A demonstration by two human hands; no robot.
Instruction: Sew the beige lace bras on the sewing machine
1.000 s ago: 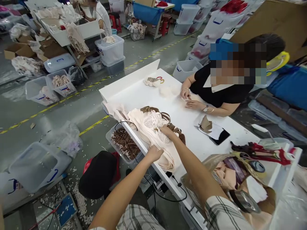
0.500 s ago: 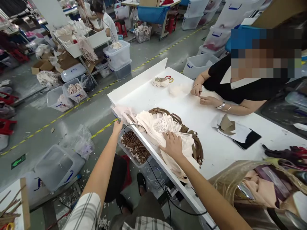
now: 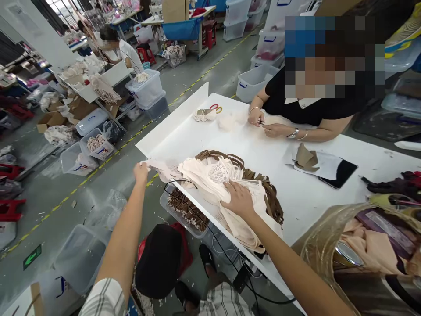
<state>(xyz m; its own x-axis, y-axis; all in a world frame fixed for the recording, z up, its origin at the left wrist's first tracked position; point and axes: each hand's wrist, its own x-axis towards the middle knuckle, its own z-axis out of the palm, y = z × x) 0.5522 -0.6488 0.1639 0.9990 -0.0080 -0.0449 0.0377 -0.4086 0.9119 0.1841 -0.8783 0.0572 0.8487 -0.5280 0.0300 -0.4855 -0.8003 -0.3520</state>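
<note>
My left hand (image 3: 141, 172) is closed on the end of a thin pale pink fabric piece (image 3: 162, 168), held out past the table's left edge. The fabric stretches from there to a pile of cream garments (image 3: 194, 170) with a lace panel. On that pile my right hand (image 3: 239, 198) lies flat with its fingers spread. Brown straps (image 3: 271, 197) curve around the pile's far and right sides. Where the pale pink piece ends among the cream layers I cannot tell.
Across the white table (image 3: 184, 140) a co-worker's hands (image 3: 263, 125) handle something small. Scissors (image 3: 216, 108) lie at the back. A bag of fabric (image 3: 315, 245) stands front right. Below the edge are a bin of brown scraps (image 3: 187, 210), a black cable (image 3: 217, 245) and a stool (image 3: 159, 259).
My left hand has moved left, away from the table edge, drawing the pale pink fabric out with it. My right hand stays on the pile. The view has shifted slightly.
</note>
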